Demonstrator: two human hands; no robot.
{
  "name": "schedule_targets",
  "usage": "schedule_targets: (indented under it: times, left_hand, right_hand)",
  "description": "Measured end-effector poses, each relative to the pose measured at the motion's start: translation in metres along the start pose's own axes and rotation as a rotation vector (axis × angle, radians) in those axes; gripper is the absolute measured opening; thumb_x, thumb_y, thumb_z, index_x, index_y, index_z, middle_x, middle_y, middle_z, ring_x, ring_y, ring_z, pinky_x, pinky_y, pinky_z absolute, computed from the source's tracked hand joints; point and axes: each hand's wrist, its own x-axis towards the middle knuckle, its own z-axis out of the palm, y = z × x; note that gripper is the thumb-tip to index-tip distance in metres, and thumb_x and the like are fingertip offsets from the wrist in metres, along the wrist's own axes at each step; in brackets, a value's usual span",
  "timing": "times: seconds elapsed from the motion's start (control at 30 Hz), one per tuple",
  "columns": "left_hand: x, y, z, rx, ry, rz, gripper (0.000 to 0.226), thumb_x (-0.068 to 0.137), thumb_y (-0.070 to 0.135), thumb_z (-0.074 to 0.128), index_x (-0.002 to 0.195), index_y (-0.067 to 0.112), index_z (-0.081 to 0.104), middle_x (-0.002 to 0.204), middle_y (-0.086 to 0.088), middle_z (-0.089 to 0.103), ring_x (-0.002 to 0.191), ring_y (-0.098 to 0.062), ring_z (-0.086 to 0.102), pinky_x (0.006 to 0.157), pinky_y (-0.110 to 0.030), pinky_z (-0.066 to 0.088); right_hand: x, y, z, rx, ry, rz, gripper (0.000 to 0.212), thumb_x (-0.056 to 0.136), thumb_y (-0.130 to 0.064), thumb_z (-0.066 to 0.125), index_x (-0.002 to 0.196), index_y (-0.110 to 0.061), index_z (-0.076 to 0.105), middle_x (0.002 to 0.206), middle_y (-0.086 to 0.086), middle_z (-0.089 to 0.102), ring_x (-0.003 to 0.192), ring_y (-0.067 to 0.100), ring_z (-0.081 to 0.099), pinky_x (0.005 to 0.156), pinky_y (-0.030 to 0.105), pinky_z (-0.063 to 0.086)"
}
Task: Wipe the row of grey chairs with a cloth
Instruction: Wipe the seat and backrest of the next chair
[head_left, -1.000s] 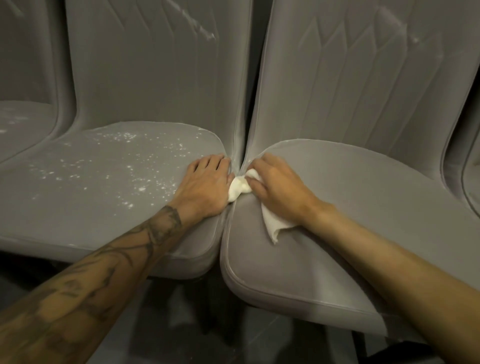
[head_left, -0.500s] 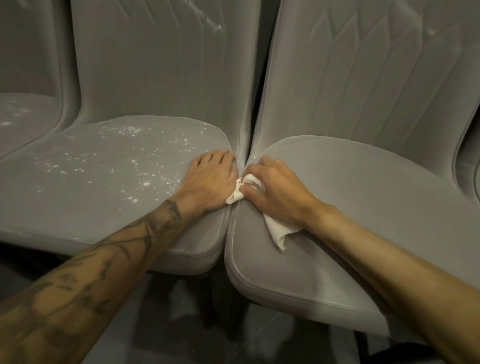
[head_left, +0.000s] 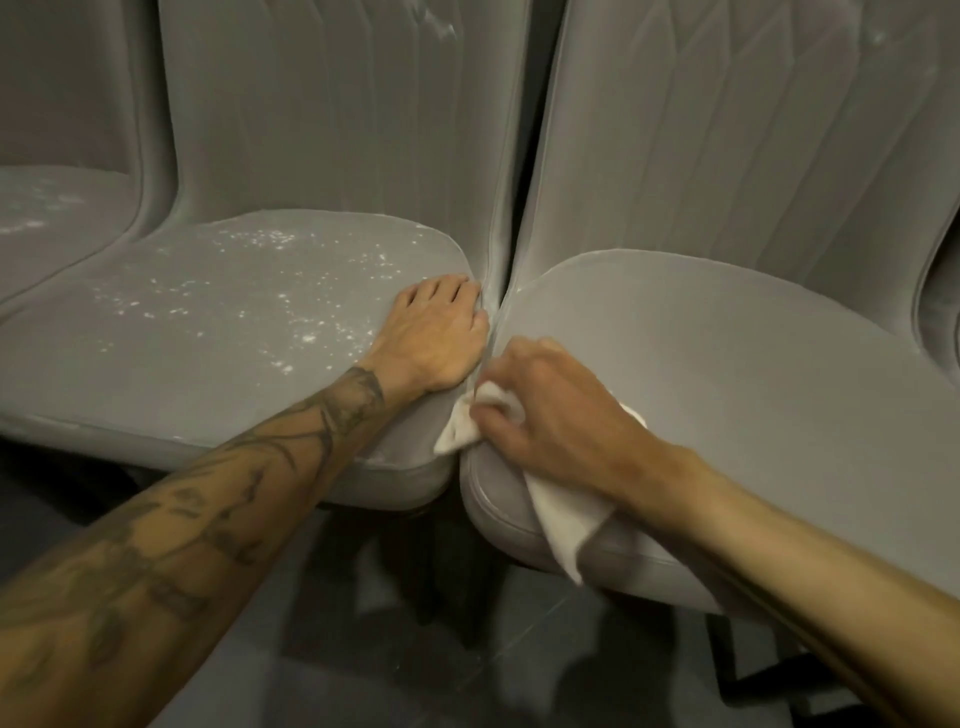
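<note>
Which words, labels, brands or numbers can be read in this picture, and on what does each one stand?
None: no word, number or sign can be read.
The grey chairs and the white cloth show no label or brand.
The arm tattoo is dark line work; no letters can be made out.

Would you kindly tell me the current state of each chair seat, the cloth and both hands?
middle seat: speckled with white flecks.
far-left seat: also flecked.
right seat: no flecks visible.
cloth: bunched, tail hanging over the right seat's front edge.
left hand: flat on the middle seat's right edge.
right hand: gripping the cloth beside the gap.
</note>
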Motion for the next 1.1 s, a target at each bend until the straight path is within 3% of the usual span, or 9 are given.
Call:
schedule_targets:
  times: [0.13,0.33,0.57,0.73,0.93,1.1]
  left_hand:
    - [-0.004,0.005,-0.008,-0.045,0.017,-0.010,0.041,0.108,0.031,0.035,0.142,0.015,0.051,0.148,-0.006,0.051,0.136,-0.025,0.045,0.117,-0.041,0.029]
    - [-0.031,0.012,-0.024,-0.107,0.066,0.057,0.036,0.107,0.034,0.045,0.136,0.018,0.059,0.139,-0.004,0.056,0.127,-0.026,0.048,0.109,-0.041,0.032]
    - [-0.064,0.007,-0.012,-0.111,0.100,0.109,0.038,0.106,0.044,0.042,0.131,0.024,0.062,0.137,0.002,0.055,0.127,-0.019,0.047,0.108,-0.037,0.031]
    - [-0.063,0.010,-0.012,-0.096,0.082,0.122,0.044,0.105,0.048,0.038,0.133,0.023,0.061,0.140,0.000,0.054,0.130,-0.021,0.046,0.110,-0.040,0.030]
    - [-0.063,0.008,-0.009,-0.067,0.103,0.147,0.046,0.104,0.052,0.037,0.131,0.025,0.062,0.139,0.001,0.055,0.129,-0.021,0.047,0.108,-0.039,0.033]
    - [-0.064,0.010,-0.009,-0.049,0.108,0.157,0.041,0.106,0.050,0.042,0.128,0.023,0.062,0.137,0.000,0.056,0.128,-0.022,0.048,0.107,-0.041,0.035]
  right_hand:
    - [-0.047,-0.011,-0.006,0.094,-0.056,-0.111,0.017,0.093,-0.044,0.054,0.093,-0.030,0.064,0.095,-0.011,0.053,0.089,0.006,0.046,0.079,0.020,0.037]
    - [-0.013,-0.019,-0.004,0.015,0.019,-0.043,0.019,0.092,-0.028,0.058,0.081,-0.015,0.066,0.085,0.004,0.060,0.079,0.016,0.052,0.078,0.034,0.042]
    - [-0.072,-0.016,-0.011,0.014,-0.055,-0.050,0.018,0.093,-0.047,0.050,0.099,-0.035,0.061,0.097,-0.014,0.050,0.086,0.005,0.042,0.074,0.022,0.041]
    - [-0.054,-0.035,-0.001,-0.015,-0.023,-0.066,0.015,0.098,-0.038,0.053,0.096,-0.027,0.063,0.097,-0.009,0.052,0.085,0.007,0.039,0.076,0.021,0.036]
    - [-0.117,0.001,-0.030,-0.003,-0.053,-0.035,0.014,0.098,-0.042,0.053,0.102,-0.031,0.060,0.102,-0.012,0.047,0.090,0.010,0.047,0.075,0.030,0.047]
    - [-0.097,-0.019,-0.016,-0.078,-0.001,-0.014,0.014,0.097,-0.035,0.055,0.100,-0.023,0.061,0.104,-0.004,0.051,0.094,0.014,0.044,0.083,0.033,0.043]
